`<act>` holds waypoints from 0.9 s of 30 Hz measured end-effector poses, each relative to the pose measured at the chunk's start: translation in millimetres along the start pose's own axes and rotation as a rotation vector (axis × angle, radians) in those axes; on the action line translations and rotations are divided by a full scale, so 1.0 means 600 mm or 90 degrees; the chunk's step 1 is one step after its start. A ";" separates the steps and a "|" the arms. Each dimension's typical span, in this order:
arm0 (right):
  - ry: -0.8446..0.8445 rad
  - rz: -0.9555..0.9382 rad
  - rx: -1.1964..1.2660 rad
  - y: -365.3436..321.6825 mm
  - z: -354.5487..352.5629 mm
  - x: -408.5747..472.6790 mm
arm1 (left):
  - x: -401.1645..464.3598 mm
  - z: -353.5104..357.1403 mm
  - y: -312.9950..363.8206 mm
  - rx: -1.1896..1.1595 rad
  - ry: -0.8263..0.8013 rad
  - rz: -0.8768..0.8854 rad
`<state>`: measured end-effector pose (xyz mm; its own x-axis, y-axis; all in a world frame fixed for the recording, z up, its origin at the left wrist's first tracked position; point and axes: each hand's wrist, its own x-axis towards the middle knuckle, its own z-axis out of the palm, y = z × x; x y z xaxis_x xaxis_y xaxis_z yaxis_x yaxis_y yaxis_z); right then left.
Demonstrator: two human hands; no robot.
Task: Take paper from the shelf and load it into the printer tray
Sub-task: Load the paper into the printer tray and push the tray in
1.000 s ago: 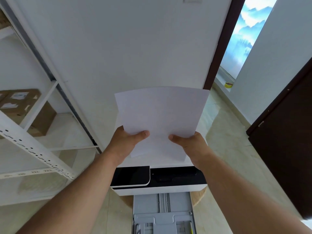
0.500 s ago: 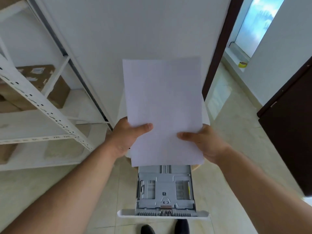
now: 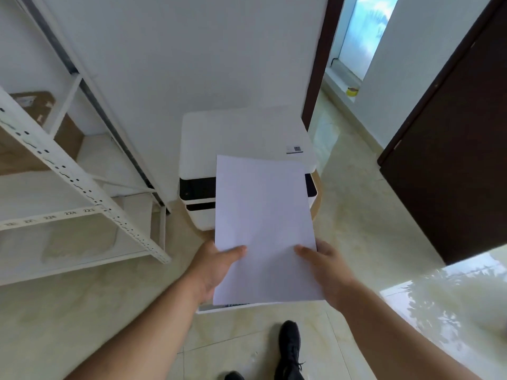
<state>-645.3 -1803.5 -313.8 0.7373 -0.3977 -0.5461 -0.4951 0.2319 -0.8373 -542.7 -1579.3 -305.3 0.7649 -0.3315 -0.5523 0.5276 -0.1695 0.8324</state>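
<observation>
A stack of white paper (image 3: 264, 229) lies flat and low in both my hands, over the pulled-out printer tray. My left hand (image 3: 212, 266) grips its left edge with the thumb on top. My right hand (image 3: 325, 263) grips the right edge the same way. The white printer (image 3: 241, 135) with a black front band stands on a round wooden stand against the wall. Only the tray's front lip (image 3: 225, 308) shows under the paper; its inside is hidden.
A white metal shelf (image 3: 79, 185) with a cardboard box (image 3: 33, 127) stands at the left. A dark door (image 3: 450, 149) is at the right and a doorway behind it. My black shoe (image 3: 289, 349) is on the tiled floor below the tray.
The paper has come down from upright in front of the wall to flat over the open tray, now covering it. My view has tilted further down.
</observation>
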 end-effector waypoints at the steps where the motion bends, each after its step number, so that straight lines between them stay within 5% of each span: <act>1: 0.012 -0.005 -0.027 0.018 -0.001 -0.009 | -0.006 0.000 -0.015 -0.006 -0.010 -0.020; 12: 0.072 0.062 -0.175 0.146 -0.009 -0.003 | 0.007 0.005 -0.169 0.030 -0.018 -0.186; 27: 0.041 0.178 -0.198 0.241 -0.010 0.124 | 0.113 0.018 -0.266 0.042 0.049 -0.265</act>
<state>-665.2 -1804.9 -475.3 0.5287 -0.4150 -0.7404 -0.7950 0.0636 -0.6033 -579.0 -1585.0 -474.9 0.5176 -0.1528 -0.8419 0.7747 -0.3340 0.5369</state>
